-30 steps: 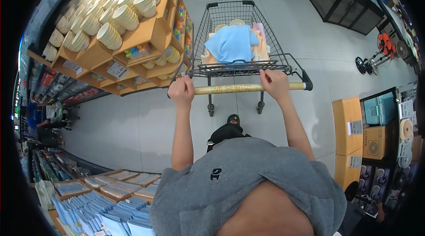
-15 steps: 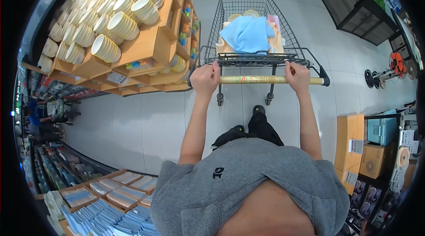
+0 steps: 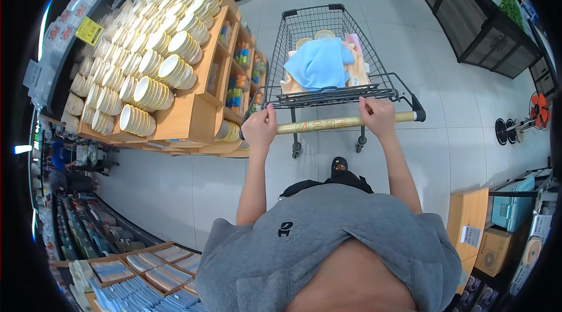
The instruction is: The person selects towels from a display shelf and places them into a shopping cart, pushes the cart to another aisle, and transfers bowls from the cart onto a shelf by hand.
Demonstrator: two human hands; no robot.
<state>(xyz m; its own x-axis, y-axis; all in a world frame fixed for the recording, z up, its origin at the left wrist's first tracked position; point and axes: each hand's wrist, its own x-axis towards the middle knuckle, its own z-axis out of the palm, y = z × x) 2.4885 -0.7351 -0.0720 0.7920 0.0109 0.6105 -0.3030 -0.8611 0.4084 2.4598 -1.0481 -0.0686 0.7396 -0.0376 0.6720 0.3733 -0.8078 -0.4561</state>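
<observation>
Both fists are wrapped round the pale gold handle (image 3: 319, 125) of a black wire shopping cart (image 3: 374, 57). My left hand (image 3: 259, 128) grips its left end, and my right hand (image 3: 377, 116) grips it toward the right. Inside the cart, a light blue cloth (image 3: 321, 65) lies on top of peach-coloured items (image 3: 356, 72). Beyond it are round pale yellow bowl-like things (image 3: 324, 35) and something pink (image 3: 353, 40), both partly hidden.
Close on the left stands a wooden display (image 3: 193, 116) with many stacked cream bowls (image 3: 153, 92). Dark cabinets (image 3: 489, 36) line the right, with an orange fan (image 3: 539, 111) nearer. A wooden cabinet (image 3: 466, 218) stands lower right; folded blue textiles (image 3: 137, 294) lie lower left.
The cart handle now tilts, its left end lower in view, and the cart's front points slightly more left. The bowl display and right-hand shelves sit lower in view. Both hands keep their grip.
</observation>
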